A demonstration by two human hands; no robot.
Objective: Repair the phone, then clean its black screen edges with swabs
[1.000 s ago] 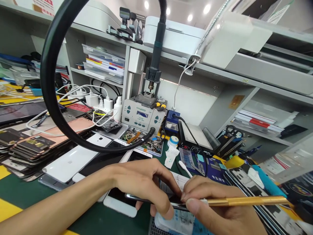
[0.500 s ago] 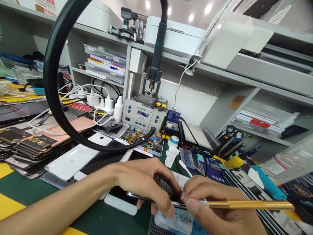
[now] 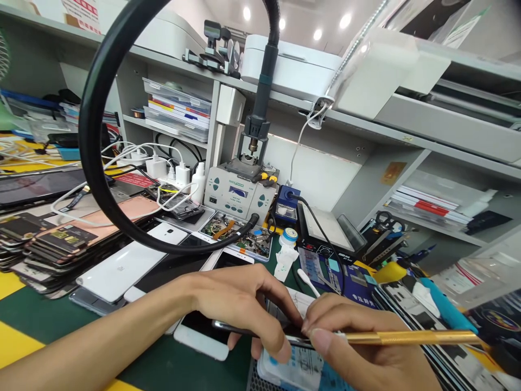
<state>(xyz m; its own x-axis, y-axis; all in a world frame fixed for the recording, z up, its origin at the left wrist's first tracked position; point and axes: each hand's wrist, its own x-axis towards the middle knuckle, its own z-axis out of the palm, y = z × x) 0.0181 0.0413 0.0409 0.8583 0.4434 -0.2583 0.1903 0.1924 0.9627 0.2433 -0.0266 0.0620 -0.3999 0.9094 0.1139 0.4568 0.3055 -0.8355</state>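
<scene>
My left hand (image 3: pixel 240 304) is curled over a thin dark phone (image 3: pixel 244 328), gripping its edge just above the bench. My right hand (image 3: pixel 366 353) pinches a slim gold tool (image 3: pixel 407 338) whose tip meets the phone's edge right beside my left thumb. The tool's shaft runs out to the right. A white phone (image 3: pixel 201 339) lies flat under my left hand, and a clear blue-printed packet (image 3: pixel 293 366) lies beneath the phone I hold.
A thick black hose (image 3: pixel 87 141) loops from a hot-air station (image 3: pixel 238 190). Stacked phone screens (image 3: pixel 49 239) and white phones (image 3: pixel 122 269) lie left. A parts tray (image 3: pixel 240 236), heating plate (image 3: pixel 325 225), swab (image 3: pixel 307 279) and more screens (image 3: pixel 427 320) crowd the middle and right. Shelves rise behind.
Both hands keep their grip and place on the phone and tool. The view has shifted slightly to the left and down; nothing on the bench has moved.
</scene>
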